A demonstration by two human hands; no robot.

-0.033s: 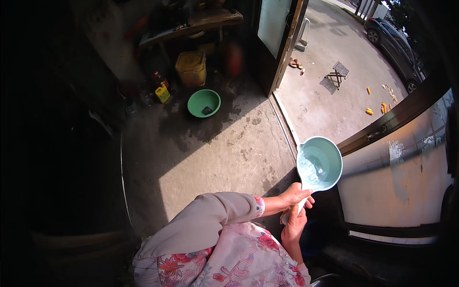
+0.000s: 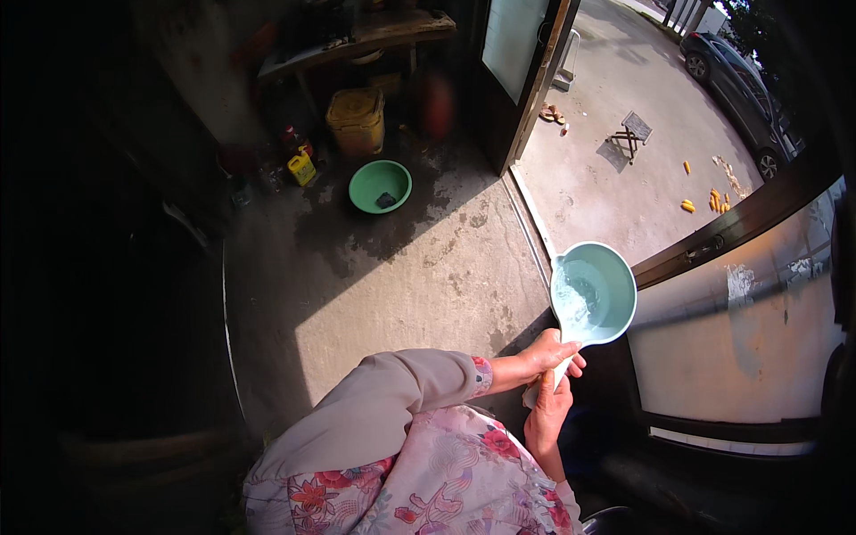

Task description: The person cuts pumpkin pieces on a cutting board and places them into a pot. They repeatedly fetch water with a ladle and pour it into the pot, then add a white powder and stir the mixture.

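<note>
Head-worn fisheye – looks down and forward – dipper [image 2: 599, 292] fairly near, floor [image 2: 401, 285] farther off

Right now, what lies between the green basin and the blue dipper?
Going from basin to dipper, the head view shows blotchy floor, part shaded, part sunlit, then a pale door sill.

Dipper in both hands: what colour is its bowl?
Pale blue-green; the dipper's bowl shows best in the head view, the only one here.

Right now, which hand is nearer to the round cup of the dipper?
The left hand is nearer: it grips the handle close to the cup, while the right hand holds the handle farther back.
</note>
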